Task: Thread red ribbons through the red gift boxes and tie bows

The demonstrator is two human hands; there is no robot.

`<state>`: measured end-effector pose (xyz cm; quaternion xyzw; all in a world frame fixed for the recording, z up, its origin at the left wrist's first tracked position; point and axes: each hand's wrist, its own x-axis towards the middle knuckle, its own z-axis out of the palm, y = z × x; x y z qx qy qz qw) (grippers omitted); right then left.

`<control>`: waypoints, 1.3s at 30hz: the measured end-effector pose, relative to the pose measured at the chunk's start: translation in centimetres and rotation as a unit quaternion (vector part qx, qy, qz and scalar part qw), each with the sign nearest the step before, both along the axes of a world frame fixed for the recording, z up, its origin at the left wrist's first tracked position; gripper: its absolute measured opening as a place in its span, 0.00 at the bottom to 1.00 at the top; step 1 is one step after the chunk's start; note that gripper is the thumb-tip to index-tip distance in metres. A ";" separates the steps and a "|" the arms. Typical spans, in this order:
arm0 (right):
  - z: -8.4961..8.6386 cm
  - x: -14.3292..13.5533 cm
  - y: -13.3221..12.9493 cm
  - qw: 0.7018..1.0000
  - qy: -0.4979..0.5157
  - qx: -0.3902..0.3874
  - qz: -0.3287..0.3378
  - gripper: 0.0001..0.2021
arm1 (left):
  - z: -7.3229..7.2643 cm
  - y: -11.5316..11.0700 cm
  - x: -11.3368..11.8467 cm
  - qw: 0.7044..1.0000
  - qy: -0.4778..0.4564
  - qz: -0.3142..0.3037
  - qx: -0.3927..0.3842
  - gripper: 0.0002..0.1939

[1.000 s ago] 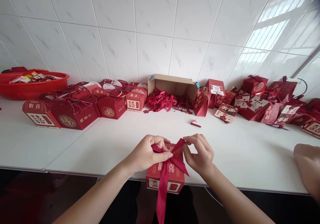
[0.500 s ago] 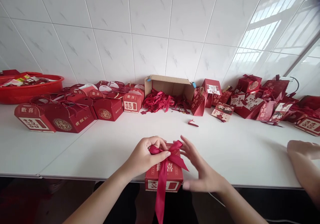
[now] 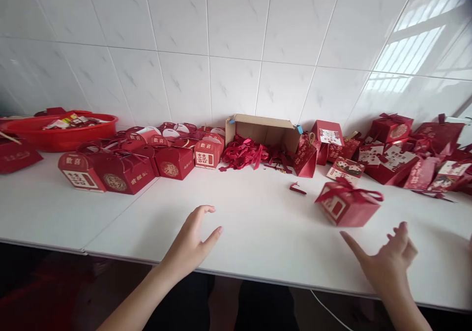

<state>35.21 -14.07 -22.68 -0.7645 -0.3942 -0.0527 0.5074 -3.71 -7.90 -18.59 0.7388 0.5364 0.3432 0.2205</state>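
Observation:
A red gift box point(image 3: 356, 209) with a dark pink ribbon bow point(image 3: 348, 188) on top sits on the white table, right of the middle. Just in front of it, my right hand point(image 3: 391, 259) is spread with thumb and fingers apart, not touching the box and holding nothing. My left hand point(image 3: 195, 240) hovers over the front part of the table, thumb and fingers apart, with nothing in it. A small folded red piece point(image 3: 298, 189) lies between the box and the ribbon pile.
Red gift boxes point(image 3: 123, 173) stand in rows at the left, beside a red basin point(image 3: 70, 136) of wrapped sweets. A cardboard box point(image 3: 265, 121) lies at the wall behind loose ribbons point(image 3: 245, 153). More red boxes and bags point(image 3: 391, 156) crowd the back right.
The bow-tied box has gone from between my hands at the table's front edge to the right side of the table. Both hands have let go of it, and the view has shifted left.

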 end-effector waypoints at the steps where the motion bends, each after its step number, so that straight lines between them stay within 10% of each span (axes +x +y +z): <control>1: -0.4 0.1 0.2 1.000 -0.019 -0.008 -0.019 0.63 | -0.6 0.4 -0.9 1.000 0.011 0.018 0.020 0.17; 8: -1.7 -1.0 0.2 0.988 -0.130 -0.084 0.028 0.44 | 1.1 5.2 -9.4 0.926 0.160 0.257 0.225 0.22; 14: -1.8 -0.6 0.3 0.989 -0.121 -0.080 0.021 0.42 | 5.1 8.8 -14.6 0.884 0.149 0.394 0.202 0.38; 24: -2.6 0.8 0.4 0.991 -0.106 -0.076 0.033 0.37 | 6.3 8.7 -16.3 0.920 0.239 0.276 0.142 0.24; 39: -1.9 -0.3 0.1 0.991 -0.118 -0.053 0.041 0.33 | 2.6 3.7 -12.6 0.924 0.265 0.181 0.210 0.19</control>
